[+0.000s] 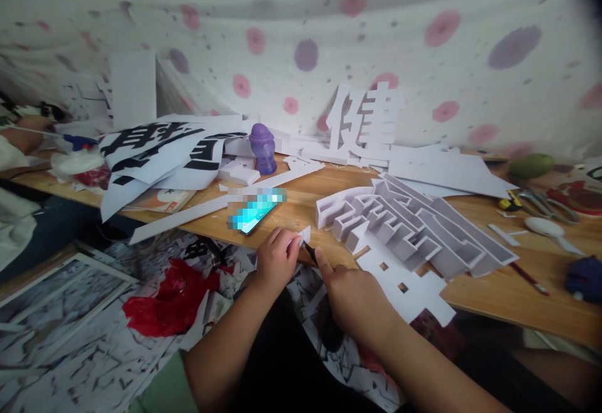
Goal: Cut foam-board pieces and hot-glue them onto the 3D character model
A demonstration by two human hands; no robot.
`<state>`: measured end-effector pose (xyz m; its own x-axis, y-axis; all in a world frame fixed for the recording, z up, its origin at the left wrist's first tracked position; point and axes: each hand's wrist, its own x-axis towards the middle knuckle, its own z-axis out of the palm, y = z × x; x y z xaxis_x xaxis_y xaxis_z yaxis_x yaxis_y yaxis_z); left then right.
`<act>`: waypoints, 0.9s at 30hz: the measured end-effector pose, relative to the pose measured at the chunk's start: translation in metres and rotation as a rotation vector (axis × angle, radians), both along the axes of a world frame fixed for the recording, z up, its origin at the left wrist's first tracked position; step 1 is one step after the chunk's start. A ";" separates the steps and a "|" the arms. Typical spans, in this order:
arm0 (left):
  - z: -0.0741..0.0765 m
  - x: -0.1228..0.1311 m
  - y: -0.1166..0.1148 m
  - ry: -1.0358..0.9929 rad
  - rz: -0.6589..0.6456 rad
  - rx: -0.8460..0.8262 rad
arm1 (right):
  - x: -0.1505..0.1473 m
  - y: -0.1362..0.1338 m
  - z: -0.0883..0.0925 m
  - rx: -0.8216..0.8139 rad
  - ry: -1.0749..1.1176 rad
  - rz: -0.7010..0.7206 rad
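My left hand (275, 256) is closed, pinching a small white foam-board piece (305, 235) near the table's front edge. A slim black knife-like tool (309, 251) is gripped in my right hand (352, 294), index finger stretched along it. Its tip is at the white piece; I cannot tell whether it touches. Right of my hands lies a flat white cut-out (418, 291) with square holes, partly under a large white built-up letter (423, 231) with raised walls. A phone (258, 212) with a lit, partly blurred screen lies beyond my left hand.
On the wooden table (301, 190) stand a purple bottle (263, 148) and a white character cut-out (364, 121). Printed sheets (160, 156) overhang at left. Pliers (548, 203), a white spoon (544, 226) and a pencil (531, 278) lie right. Scraps and a red bag (172, 300) cover the floor. Another person's hand (28, 134) is far left.
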<state>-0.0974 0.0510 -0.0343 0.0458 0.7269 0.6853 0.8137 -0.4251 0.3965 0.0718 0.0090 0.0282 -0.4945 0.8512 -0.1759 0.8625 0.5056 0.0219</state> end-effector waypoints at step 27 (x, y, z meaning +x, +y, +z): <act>-0.003 -0.019 0.005 -0.735 0.161 -0.298 | 0.001 0.014 0.003 -0.067 0.148 -0.084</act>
